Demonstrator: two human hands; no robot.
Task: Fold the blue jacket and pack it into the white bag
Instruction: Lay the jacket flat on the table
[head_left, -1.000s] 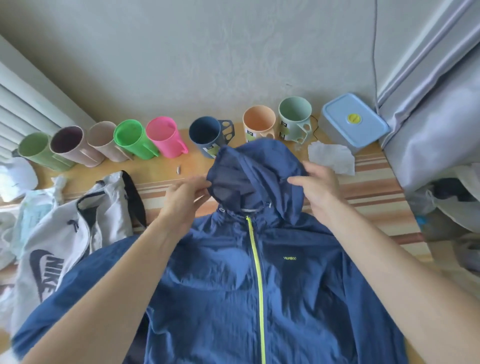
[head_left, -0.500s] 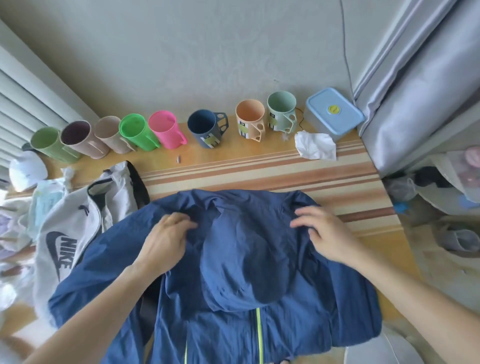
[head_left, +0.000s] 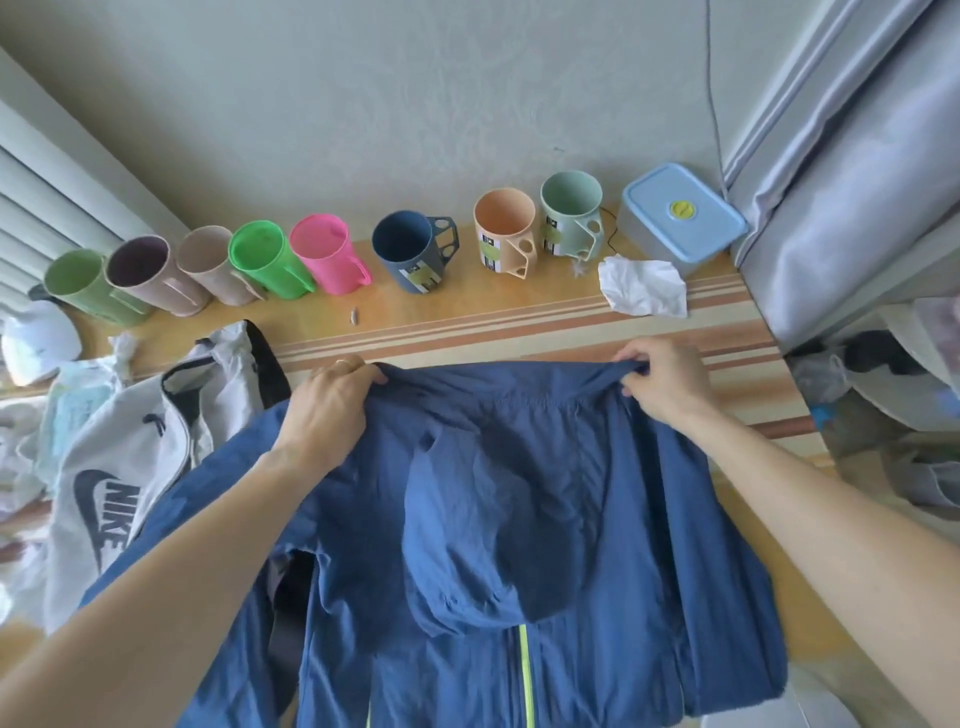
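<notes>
The blue jacket (head_left: 498, 530) lies front-up on the striped table, its hood folded down over the chest and covering the top of the yellow-green zip. My left hand (head_left: 327, 405) pinches the jacket's left shoulder at the far edge. My right hand (head_left: 660, 379) pinches the right shoulder, lifting that edge slightly. The white bag (head_left: 119, 467), with a dark logo and black trim, lies at the left, partly under the jacket's sleeve.
A row of several coloured mugs (head_left: 410, 249) lines the wall. A blue-lidded box (head_left: 680, 218) and a crumpled tissue (head_left: 641, 286) sit at the back right. A grey curtain (head_left: 857, 156) hangs right; clutter lies on the floor beyond the table's right edge.
The hood, held upright a second ago, now lies folded down over the chest. Both hands have moved outward to the shoulders and gripped the jacket's top edge.
</notes>
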